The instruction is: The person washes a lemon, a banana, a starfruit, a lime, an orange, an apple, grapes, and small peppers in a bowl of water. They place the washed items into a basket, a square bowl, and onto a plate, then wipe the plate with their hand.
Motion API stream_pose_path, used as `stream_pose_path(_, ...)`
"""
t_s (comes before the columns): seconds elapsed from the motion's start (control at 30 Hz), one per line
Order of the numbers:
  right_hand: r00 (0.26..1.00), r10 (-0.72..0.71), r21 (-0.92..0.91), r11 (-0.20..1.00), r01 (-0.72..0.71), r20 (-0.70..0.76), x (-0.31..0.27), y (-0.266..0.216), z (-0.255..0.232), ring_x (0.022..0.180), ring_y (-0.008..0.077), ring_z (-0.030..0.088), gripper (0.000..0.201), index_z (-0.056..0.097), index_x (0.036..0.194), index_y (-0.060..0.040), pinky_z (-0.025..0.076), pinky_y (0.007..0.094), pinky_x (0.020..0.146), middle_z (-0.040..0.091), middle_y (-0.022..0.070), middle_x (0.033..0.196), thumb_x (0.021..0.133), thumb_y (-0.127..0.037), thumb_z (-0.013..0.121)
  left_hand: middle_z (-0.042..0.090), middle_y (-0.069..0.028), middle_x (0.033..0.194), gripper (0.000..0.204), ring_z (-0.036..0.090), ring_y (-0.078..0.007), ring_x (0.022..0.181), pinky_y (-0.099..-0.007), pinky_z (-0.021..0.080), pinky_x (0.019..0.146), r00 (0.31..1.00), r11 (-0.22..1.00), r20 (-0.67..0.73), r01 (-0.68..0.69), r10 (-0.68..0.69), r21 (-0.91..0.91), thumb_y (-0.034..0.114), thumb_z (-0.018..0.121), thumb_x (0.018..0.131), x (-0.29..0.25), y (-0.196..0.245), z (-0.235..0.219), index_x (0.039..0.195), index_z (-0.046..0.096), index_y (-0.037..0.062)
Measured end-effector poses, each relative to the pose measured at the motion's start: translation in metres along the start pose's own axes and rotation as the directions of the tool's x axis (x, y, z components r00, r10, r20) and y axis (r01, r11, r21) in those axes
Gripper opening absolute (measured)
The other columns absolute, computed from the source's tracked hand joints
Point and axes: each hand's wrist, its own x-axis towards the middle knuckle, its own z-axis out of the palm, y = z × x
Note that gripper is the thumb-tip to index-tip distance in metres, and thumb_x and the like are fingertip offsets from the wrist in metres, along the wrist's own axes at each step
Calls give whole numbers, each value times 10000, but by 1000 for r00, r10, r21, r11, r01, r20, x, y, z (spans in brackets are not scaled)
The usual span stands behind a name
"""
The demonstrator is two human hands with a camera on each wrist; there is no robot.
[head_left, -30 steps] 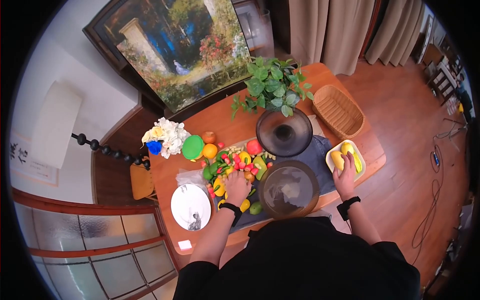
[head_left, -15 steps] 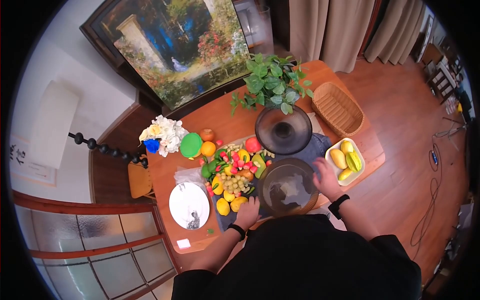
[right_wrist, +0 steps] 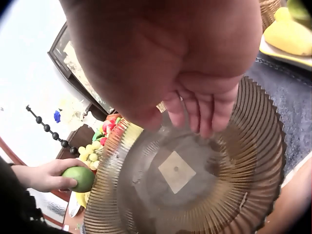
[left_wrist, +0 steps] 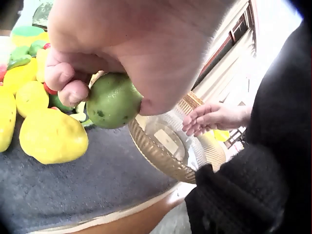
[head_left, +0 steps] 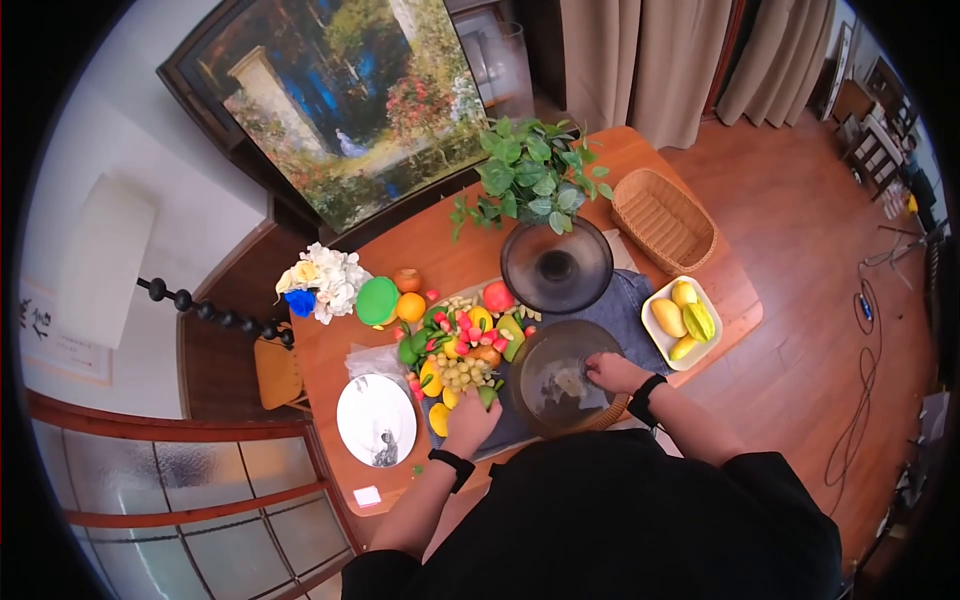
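Observation:
In the head view my left hand (head_left: 470, 425) holds a round green fruit (left_wrist: 113, 101) beside the dark ribbed glass bowl (head_left: 560, 405). Dark specks mark its skin, and the thumb and fingers grip it from opposite sides. My right hand (head_left: 617, 373) is over the right part of the bowl, its fingers loosely bent with nothing in them. Through the bowl's bottom a pale square label (right_wrist: 176, 171) shows. Yellow fruits (left_wrist: 53, 136) and a bunch of pale grapes (head_left: 465, 373) lie just left of the held fruit.
At the right stands a cream dish (head_left: 648, 325) with mangoes and a star fruit. Behind it is a wicker basket (head_left: 665, 215). A dark glass stand (head_left: 590, 285) is beyond the bowl, near a leafy plant (head_left: 535, 175). A white plate (head_left: 370, 415) lies at the left.
My left hand has come from over the fruit pile and now holds the green fruit. My right hand has left the cream dish and moved left over the bowl.

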Motion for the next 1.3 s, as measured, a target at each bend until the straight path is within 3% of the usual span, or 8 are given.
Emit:
stream_pose_path(0.37, 965, 239, 172, 960, -220, -103, 34, 52, 41, 897, 352, 689, 299, 685, 1032, 13, 542, 415, 819, 703, 222, 968, 850, -192, 566, 631, -315, 1074, 650, 603, -457, 1050, -487, 485, 903, 944, 939, 188, -216, 271, -267, 385, 605, 887, 24, 59, 49, 1338, 432, -50)
stream_pose_path(0.53, 889, 63, 820, 361, -444, 453, 16, -31, 16, 832, 166, 687, 253, 657, 1063, 13, 546, 279, 718, 697, 78, 894, 899, -158, 566, 632, -311, 1072, 589, 626, -439, 1022, -467, 506, 868, 919, 961, 312, -178, 239, -213, 411, 630, 888, 43, 63, 70, 1232, 489, -45)
stream_pose_path(0.67, 992, -116, 335, 937, 96, 39, 13, -40, 23, 956, 308, 672, 371, 597, 1171, 5, 537, 365, 851, 684, 180, 1006, 811, -81, 615, 659, -171, 916, 461, 682, -237, 781, -336, 523, 632, 747, 926, 664, 221, 41, -307, 440, 580, 935, 51, 78, 45, 1107, 520, 18)
stream_pose_path(0.77, 868, -480, -55, 877, 477, -124, 1, -43, 24, 1005, 390, 645, 545, 522, 1279, -39, 504, 430, 916, 673, 208, 1026, 752, -71, 653, 610, -83, 848, 380, 594, -114, 624, -229, 432, 519, 629, 538, 734, 539, 256, -648, 422, 530, 972, 48, 65, 52, 1073, 490, 58)
stream_pose_path(0.9, 970, -230, 92, 970, 223, 75, 1, -58, 16, 1044, 402, 626, 586, 513, 1256, -67, 493, 470, 902, 663, 237, 1061, 735, -192, 750, 594, -78, 869, 297, 543, -125, 551, -233, 390, 466, 518, 279, 752, 713, 408, -643, 335, 537, 985, 46, 63, 47, 1104, 460, 74)
stream_pose_path(0.97, 976, -175, 73, 983, 166, 134, 6, -60, 18, 1028, 410, 628, 586, 527, 1229, -57, 497, 473, 888, 663, 246, 1051, 727, -238, 770, 603, -87, 878, 354, 582, -142, 619, -255, 450, 536, 619, 738, 688, 247, 378, -628, 271, 628, 926, 44, 70, 31, 1137, 444, 54)
stream_pose_path(1.07, 962, -145, 20, 989, 144, 231, 5, -65, 23, 997, 419, 635, 589, 551, 1182, -36, 503, 478, 863, 668, 252, 1030, 716, -306, 789, 656, -169, 902, 488, 665, -252, 719, -336, 519, 619, 795, 839, 424, -185, 434, -511, 198, 704, 834, 33, 80, 24, 1180, 418, 9)
stream_pose_path(1.3, 986, -86, -194, 974, 112, 141, -4, -90, 33, 889, 407, 667, 507, 536, 1082, -19, 526, 500, 768, 682, 232, 934, 732, -306, 765, 634, -345, 1015, 504, 660, -450, 885, -455, 538, 694, 876, 919, 283, -356, 391, -169, 152, 732, 726, 41, 75, 51, 1131, 496, -32)
